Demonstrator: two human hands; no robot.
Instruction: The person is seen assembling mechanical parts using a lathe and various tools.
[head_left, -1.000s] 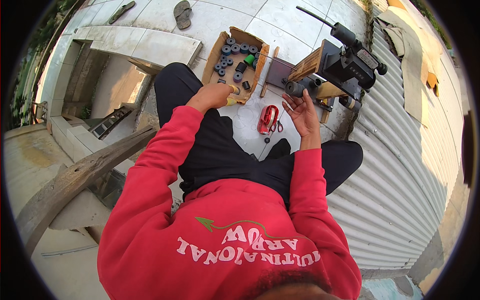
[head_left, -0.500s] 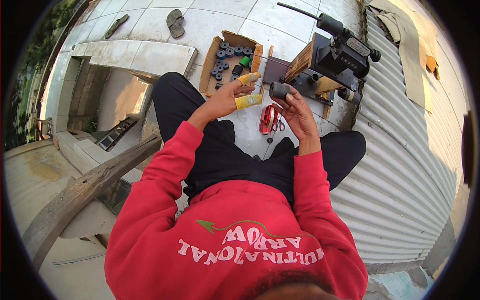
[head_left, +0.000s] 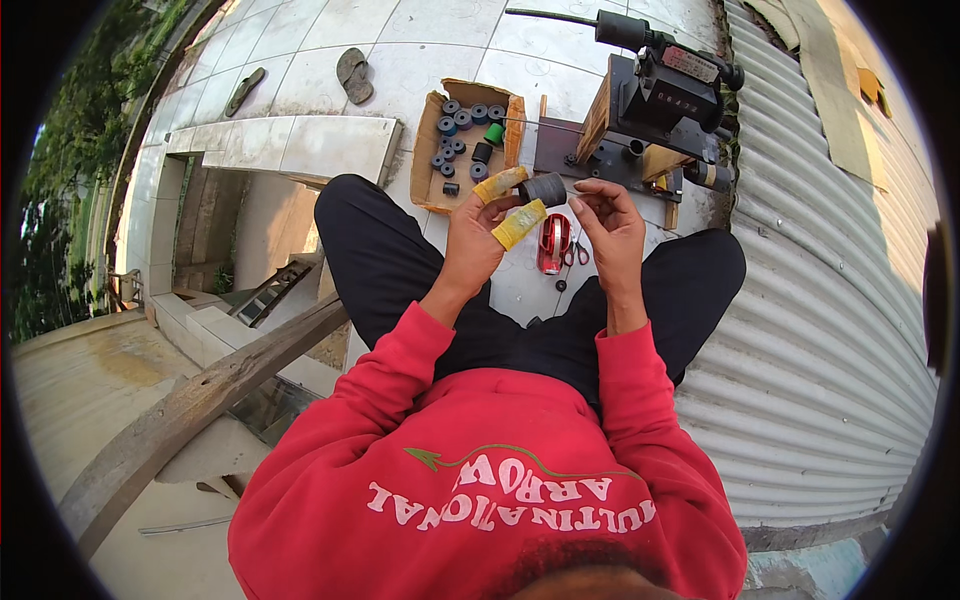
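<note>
A dark cylindrical spool (head_left: 543, 189) sits between the taped fingers of my left hand (head_left: 478, 240). Yellow tape wraps two of those fingers. My right hand (head_left: 612, 225) is just beside the spool's right end, thumb and fingertips pinched together; whatever they hold, if anything, is too small to make out. Below the spool, a red tape dispenser (head_left: 553, 245) lies on the tiles with a pair of scissors (head_left: 577, 253) against its right side. A small black round piece (head_left: 561, 285) rests nearer to me.
Beyond my left hand stands an open cardboard box (head_left: 428, 150) of several dark spools and a green one (head_left: 494, 133). A black winding machine (head_left: 672, 95) with a long rod is at the far right, beside corrugated sheeting (head_left: 810, 350). A wooden beam (head_left: 200, 400) crosses the left.
The spool has passed from my right hand into my left. My right fingers have let go of its body and drawn into a pinch beside its end. The view has shifted slightly.
</note>
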